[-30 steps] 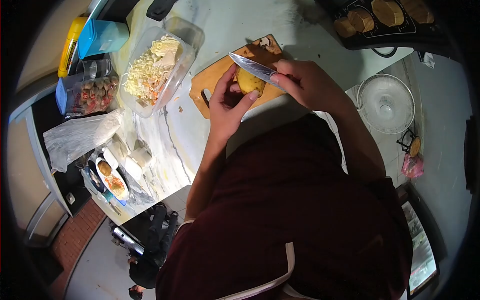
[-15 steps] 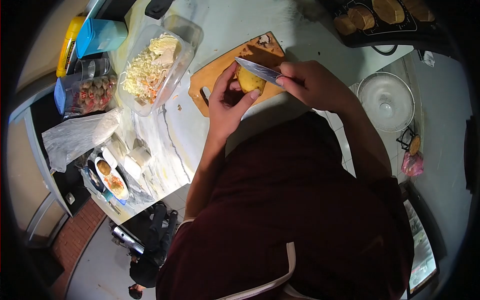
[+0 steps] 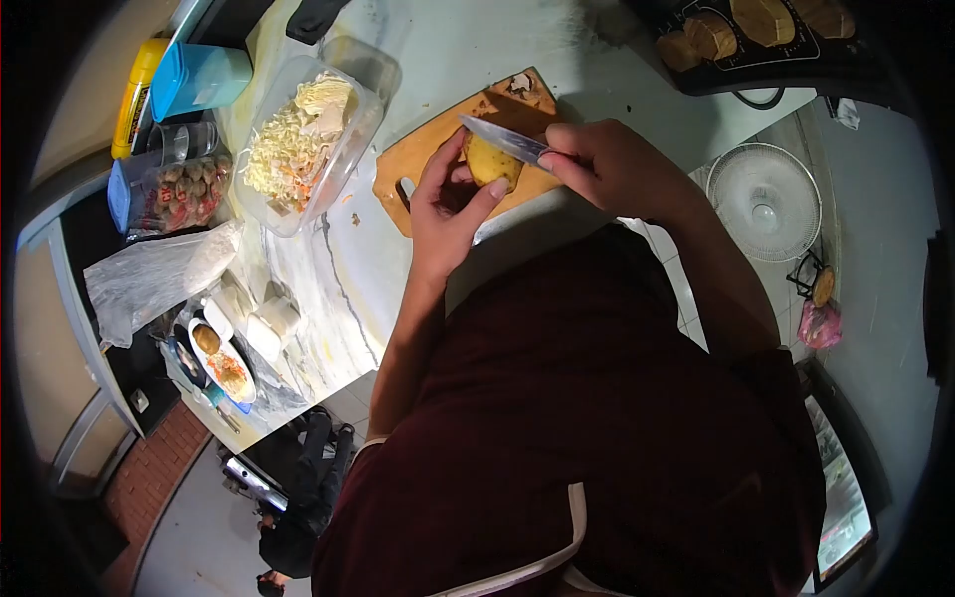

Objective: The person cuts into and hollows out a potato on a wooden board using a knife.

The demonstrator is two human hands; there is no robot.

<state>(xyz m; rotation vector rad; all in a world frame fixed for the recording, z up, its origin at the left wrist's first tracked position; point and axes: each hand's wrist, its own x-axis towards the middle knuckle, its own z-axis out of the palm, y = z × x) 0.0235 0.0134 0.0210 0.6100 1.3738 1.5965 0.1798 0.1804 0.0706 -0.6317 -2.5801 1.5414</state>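
Note:
My left hand (image 3: 445,204) grips a yellow potato (image 3: 490,162) from its near side, fingers and thumb on either side of it. In my right hand (image 3: 607,164) is a knife (image 3: 505,138), its blade lying across the top of the potato and pointing left. Beneath both is a wooden cutting board (image 3: 394,164) with a slot handle at its left end. A small pale scrap (image 3: 520,83) lies on the board's far corner. I cannot tell whether the blade's edge has entered the potato.
A clear plastic container (image 3: 343,159) of shredded cabbage and carrot stands left of the board. Further left are a blue-lidded tub (image 3: 204,78), a jar of round brown items (image 3: 189,189) and a white oval plate (image 3: 224,363). A person (image 3: 288,532) is at lower left.
The knife and right hand have shifted slightly left over the potato. Both hands keep their hold, and the board's view has moved a little.

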